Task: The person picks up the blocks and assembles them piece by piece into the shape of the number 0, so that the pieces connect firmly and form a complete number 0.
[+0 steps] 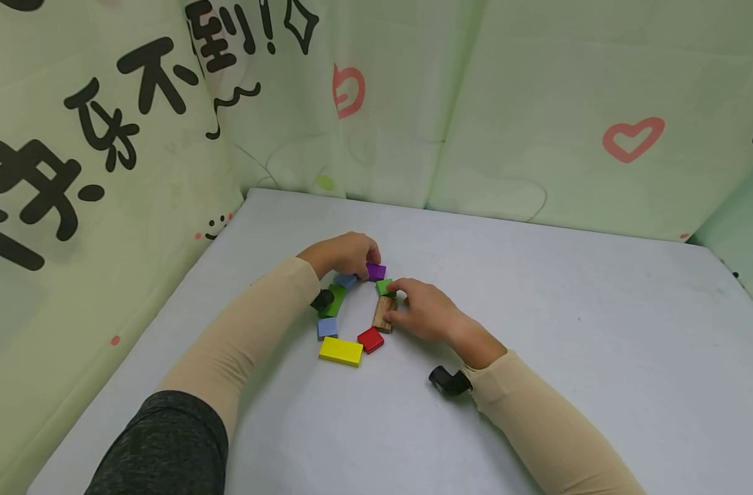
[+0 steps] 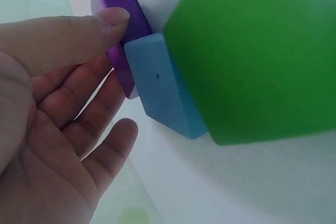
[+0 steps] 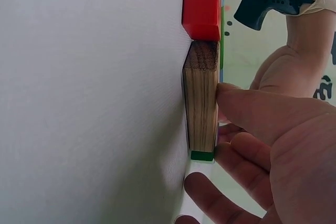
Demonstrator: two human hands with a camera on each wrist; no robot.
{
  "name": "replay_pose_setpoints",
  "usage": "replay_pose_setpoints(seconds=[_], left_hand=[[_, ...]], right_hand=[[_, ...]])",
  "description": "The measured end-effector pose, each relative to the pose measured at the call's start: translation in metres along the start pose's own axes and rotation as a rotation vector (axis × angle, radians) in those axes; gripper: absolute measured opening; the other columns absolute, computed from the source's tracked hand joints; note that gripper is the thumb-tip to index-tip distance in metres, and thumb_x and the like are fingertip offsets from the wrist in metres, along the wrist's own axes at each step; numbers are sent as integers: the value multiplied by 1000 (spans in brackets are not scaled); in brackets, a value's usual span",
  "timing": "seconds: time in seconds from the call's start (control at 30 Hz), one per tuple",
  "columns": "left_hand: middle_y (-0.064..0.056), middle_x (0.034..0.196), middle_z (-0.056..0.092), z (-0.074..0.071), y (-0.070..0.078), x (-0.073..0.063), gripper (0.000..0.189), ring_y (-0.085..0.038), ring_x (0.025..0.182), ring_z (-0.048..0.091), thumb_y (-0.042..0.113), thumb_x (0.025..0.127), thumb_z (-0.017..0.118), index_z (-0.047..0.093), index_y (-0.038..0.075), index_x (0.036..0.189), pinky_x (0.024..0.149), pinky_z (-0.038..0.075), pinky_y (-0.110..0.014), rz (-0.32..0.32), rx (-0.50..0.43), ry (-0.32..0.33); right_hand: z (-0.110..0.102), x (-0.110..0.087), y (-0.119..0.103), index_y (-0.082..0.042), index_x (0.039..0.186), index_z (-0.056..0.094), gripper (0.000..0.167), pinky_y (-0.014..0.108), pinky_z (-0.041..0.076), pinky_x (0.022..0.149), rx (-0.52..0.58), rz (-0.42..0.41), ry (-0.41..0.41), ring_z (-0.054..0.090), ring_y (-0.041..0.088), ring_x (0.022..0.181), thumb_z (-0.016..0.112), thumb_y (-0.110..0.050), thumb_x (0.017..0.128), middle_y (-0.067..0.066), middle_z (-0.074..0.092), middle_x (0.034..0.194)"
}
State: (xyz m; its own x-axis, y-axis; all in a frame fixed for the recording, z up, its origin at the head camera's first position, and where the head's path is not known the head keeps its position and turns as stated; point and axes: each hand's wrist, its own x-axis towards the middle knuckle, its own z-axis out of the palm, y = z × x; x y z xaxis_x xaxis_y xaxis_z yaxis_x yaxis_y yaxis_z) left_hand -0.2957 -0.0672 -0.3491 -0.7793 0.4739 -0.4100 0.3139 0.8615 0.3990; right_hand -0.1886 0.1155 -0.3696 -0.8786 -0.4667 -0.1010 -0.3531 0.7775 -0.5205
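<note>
Several coloured blocks form a ring on the white table. At its far side my left hand (image 1: 345,253) pinches a purple block (image 2: 137,14), thumb on its face and fingers behind. Touching the purple one is a light blue block (image 2: 157,85), followed by a larger green block (image 2: 257,61). My right hand (image 1: 428,309) reaches in from the right, fingers loosely bent. Its thumb rests at the upper edge of a brown wooden block (image 3: 202,103), and its forefinger touches a small green block (image 1: 384,285). A red block (image 3: 201,6) meets the wooden one's near end.
Nearest me in the ring lies a yellow block (image 1: 341,351), with another light blue block (image 1: 327,328) to its left. Printed pale green curtains (image 1: 537,103) stand behind and left of the table (image 1: 537,309). Black wrist cameras (image 1: 448,381) stick out from both sleeves.
</note>
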Motion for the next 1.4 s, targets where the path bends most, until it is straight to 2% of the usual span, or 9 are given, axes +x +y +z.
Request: replay_pose_setpoints(seconds=[0.3, 0.43, 0.67, 1.03, 1.27, 1.4], left_hand=[[-8, 125, 61, 0, 4, -3, 36, -23, 108, 55, 8, 94, 71, 63, 9, 129, 100, 48, -35, -19, 7, -7], [-9, 124, 61, 1, 2, -3, 36, -23, 108, 55, 8, 93, 71, 63, 9, 128, 100, 48, -35, -8, 6, -2], [-8, 122, 62, 1, -1, -4, 34, -22, 106, 55, 7, 93, 71, 65, 7, 126, 97, 49, -33, 29, 23, 13], [-9, 124, 61, 2, -1, -3, 36, -22, 107, 55, 7, 93, 70, 64, 7, 128, 98, 48, -33, 31, 19, 17], [-9, 139, 55, 1, -1, -6, 47, -24, 119, 53, 9, 94, 68, 56, 9, 139, 104, 45, -37, 7, -23, -5], [-7, 146, 50, -3, -2, -14, 53, -24, 128, 48, 13, 95, 67, 50, 11, 145, 109, 41, -41, 8, -59, 28]], right_hand=[[-1, 0, 0, -2, 136, 57, 49, 46, 48, 99, -1, -1, 2, 59, 31, 113, 70, -24, 94, 13, 59, 133], [-1, 0, 0, -2, 135, 57, 48, 46, 48, 98, -3, -4, 7, 59, 31, 111, 71, -24, 94, 13, 60, 133], [0, 0, 2, -1, 134, 58, 47, 47, 47, 100, -10, -26, 25, 58, 33, 118, 71, -23, 94, 14, 60, 133], [1, -1, 1, -2, 135, 57, 50, 47, 47, 101, -20, -22, 30, 58, 32, 118, 71, -25, 94, 14, 60, 133], [-7, -6, 2, 0, 137, 55, 54, 49, 47, 100, -23, -4, 63, 58, 34, 119, 71, -29, 94, 16, 57, 138], [-13, -11, 3, -1, 140, 53, 56, 50, 49, 98, -26, 13, 67, 59, 34, 116, 70, -29, 94, 16, 54, 140]])
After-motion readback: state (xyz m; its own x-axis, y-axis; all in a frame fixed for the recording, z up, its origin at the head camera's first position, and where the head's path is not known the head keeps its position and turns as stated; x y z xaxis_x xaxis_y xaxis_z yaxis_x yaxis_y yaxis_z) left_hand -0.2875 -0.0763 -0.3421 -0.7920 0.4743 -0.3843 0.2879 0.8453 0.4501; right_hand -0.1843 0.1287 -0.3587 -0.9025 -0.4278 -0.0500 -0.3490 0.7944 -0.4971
